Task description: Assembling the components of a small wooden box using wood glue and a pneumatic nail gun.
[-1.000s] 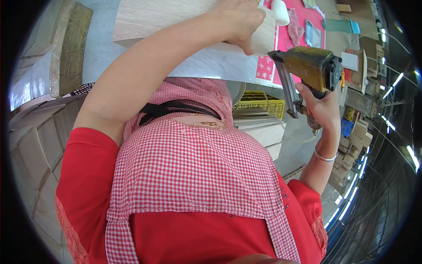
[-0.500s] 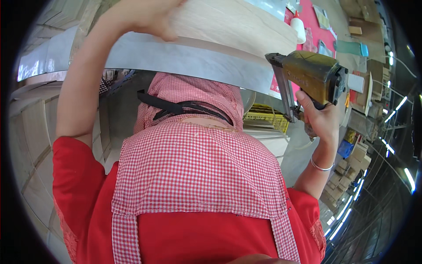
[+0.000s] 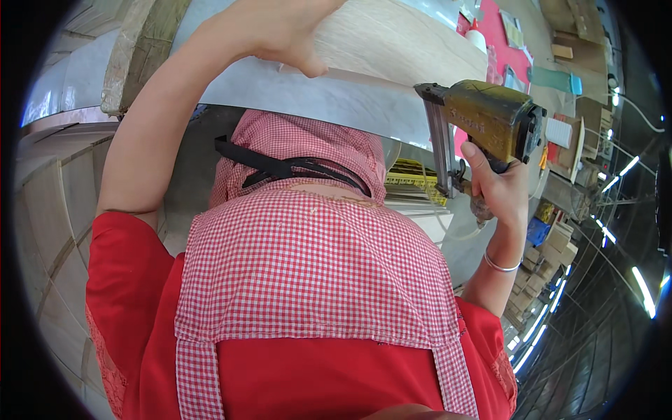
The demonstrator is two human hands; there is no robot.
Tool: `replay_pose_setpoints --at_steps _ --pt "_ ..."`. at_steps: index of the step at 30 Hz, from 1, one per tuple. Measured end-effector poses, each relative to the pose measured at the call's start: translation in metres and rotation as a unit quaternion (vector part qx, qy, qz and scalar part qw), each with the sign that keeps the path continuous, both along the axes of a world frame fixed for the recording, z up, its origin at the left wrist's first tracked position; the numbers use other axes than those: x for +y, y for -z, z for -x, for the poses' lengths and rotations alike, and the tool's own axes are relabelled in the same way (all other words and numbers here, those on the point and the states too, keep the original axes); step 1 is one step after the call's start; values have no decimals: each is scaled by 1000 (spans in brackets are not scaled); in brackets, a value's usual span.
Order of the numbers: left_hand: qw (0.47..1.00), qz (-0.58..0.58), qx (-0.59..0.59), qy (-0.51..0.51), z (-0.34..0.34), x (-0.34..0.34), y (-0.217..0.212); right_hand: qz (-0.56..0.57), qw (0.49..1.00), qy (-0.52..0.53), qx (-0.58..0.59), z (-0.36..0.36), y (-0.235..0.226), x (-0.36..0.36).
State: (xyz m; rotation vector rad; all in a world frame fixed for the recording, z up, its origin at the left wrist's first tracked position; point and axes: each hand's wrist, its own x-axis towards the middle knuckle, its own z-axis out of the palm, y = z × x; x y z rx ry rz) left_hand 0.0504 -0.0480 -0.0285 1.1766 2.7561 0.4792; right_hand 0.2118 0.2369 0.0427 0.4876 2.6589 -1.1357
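Observation:
A pale wooden board [image 3: 399,38] lies on the grey marbled worktop [image 3: 357,106]. My left hand [image 3: 290,35] is spread over the board's left part with the thumb at its near edge; its other fingertips run out of the picture at the top. In my right hand [image 3: 500,185] is a worn yellow and black pneumatic nail gun [image 3: 490,119], gripped by its handle. The gun's nose is at the board's near right edge; whether it touches cannot be told. A hose fitting hangs below the grip.
A taped block or carton [image 3: 143,52] stands at the left of the worktop. A white glue bottle [image 3: 476,38], red sheeting [image 3: 493,24] and a teal bottle [image 3: 556,79] lie at the right. Below are a yellow crate [image 3: 409,180] and stacked boards [image 3: 427,217].
My left hand has slid right along the board. The nail gun has shifted slightly left, bringing its nose closer to the board's edge. More of the taped block shows at left.

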Motion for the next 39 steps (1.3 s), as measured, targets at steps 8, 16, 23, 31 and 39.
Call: replay_pose_setpoints --at_steps 8,16,23,31,39 --pt "1000 -4 13 2 -4 1 -3 3 998 61 -30 -6 1 -12" --pt "949 -263 122 122 1 -32 26 -31 997 -39 53 3 -1 -24" --pt "994 -83 -39 56 9 -36 25 8 992 -111 66 17 5 -61" --pt "991 -99 -71 53 6 -38 18 16 989 -144 31 31 8 -87" --pt "989 -118 -67 54 6 -38 20 11 989 -145 8 34 4 -93"
